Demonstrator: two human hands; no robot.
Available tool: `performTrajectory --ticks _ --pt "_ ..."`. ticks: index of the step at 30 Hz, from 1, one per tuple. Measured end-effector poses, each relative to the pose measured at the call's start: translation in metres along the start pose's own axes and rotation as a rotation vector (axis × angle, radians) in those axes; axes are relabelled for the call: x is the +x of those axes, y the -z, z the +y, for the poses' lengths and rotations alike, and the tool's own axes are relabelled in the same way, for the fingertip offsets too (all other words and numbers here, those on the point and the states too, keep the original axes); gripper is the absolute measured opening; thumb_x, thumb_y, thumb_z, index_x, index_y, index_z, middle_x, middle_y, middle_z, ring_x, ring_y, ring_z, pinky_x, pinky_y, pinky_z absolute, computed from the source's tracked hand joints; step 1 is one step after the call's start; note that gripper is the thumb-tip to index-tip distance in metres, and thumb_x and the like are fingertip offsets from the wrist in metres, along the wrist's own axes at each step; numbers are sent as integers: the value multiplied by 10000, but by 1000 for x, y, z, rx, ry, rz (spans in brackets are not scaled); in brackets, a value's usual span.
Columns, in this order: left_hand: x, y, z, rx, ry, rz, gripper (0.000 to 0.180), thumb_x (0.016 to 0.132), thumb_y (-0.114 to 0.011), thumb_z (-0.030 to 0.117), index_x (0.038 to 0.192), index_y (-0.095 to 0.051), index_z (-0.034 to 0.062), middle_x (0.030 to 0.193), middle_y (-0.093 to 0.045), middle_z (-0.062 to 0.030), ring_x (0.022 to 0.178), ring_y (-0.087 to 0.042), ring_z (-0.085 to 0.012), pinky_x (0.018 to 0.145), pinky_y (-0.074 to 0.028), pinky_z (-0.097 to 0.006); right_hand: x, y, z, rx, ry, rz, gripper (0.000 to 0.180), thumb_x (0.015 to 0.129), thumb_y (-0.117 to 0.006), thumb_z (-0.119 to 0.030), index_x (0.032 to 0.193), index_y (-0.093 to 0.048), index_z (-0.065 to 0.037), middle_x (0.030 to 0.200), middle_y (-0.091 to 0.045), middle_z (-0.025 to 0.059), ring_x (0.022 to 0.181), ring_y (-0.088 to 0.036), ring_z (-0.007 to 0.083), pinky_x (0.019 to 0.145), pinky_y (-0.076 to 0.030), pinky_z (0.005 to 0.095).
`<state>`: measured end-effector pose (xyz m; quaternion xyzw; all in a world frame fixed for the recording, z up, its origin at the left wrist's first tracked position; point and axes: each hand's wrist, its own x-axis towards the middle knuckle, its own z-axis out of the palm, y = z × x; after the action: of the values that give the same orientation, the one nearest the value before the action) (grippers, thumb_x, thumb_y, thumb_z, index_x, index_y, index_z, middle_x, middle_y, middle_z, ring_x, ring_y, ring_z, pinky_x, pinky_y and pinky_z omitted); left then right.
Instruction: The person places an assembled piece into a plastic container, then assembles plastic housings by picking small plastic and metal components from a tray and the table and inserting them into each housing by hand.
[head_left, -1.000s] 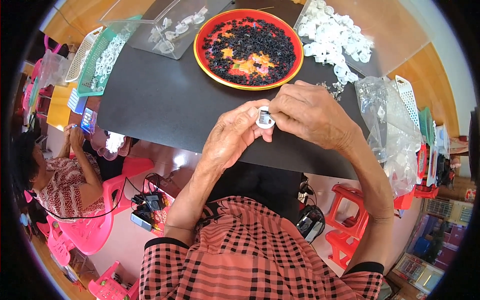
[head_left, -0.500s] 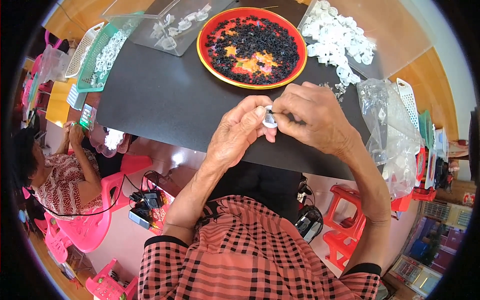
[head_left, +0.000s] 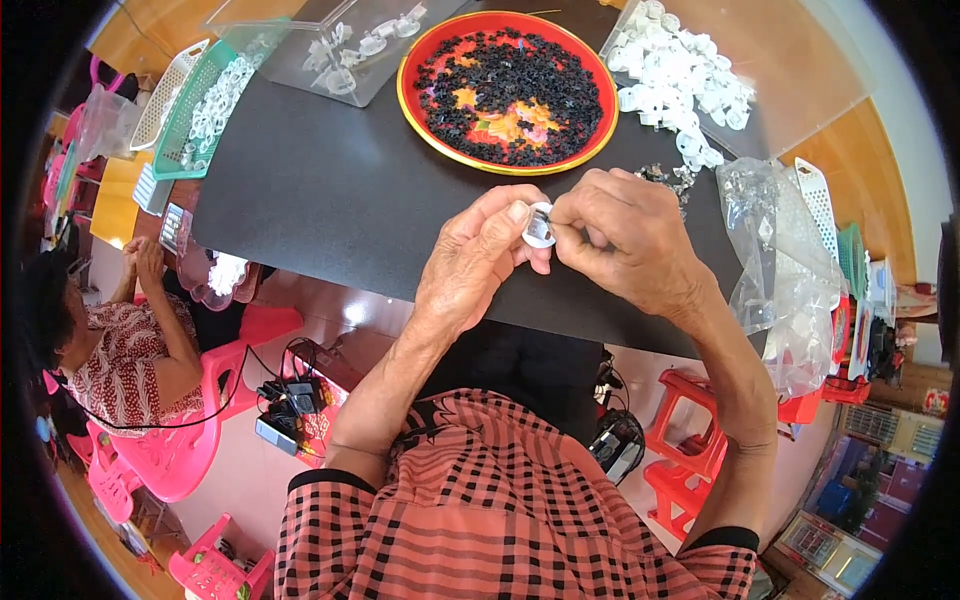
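Observation:
Between the thumb and fingers of my left hand is a small round white plastic part, its hollow side turned up toward me. My right hand is closed in a pinch at the part's right rim. A small dark piece shows inside the part by those fingertips; whether they grip it is hard to make out. Both hands are above the near side of the black table. Beyond them stands a round red tray with a yellow rim, which bears many small black pieces.
White plastic parts are heaped at the far right, beside clear plastic bags. A clear bin and a green basket stand at the left. Another person sits at far left. Red stools are on the floor at right.
The white part has tilted slightly in my left hand, and more dark material shows inside it. My right fingers stay at its rim. The other person's hands have shifted slightly.

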<state>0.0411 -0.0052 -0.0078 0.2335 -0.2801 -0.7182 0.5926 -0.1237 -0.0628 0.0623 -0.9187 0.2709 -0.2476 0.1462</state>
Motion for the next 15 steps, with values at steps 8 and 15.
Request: performTrajectory --ticks 8,15 --pt "0 1 -1 8 -9 -4 328 982 -507 245 1142 -556 -37 906 -594 -66 758 -561 -135 727 -485 -273 5 6 1 121 -27 32 151 673 -670 14 766 -593 -76 625 -514 8 515 -493 128 467 -390 278" --pt "-1 -2 0 114 -4 20 376 989 -493 269 1173 -556 -53 907 -590 -58 765 -559 -117 719 -469 -249 7 6 4 152 -66 -80 133 697 -669 -10 787 -592 -70 642 -528 34 524 -522 144 478 -411 283"
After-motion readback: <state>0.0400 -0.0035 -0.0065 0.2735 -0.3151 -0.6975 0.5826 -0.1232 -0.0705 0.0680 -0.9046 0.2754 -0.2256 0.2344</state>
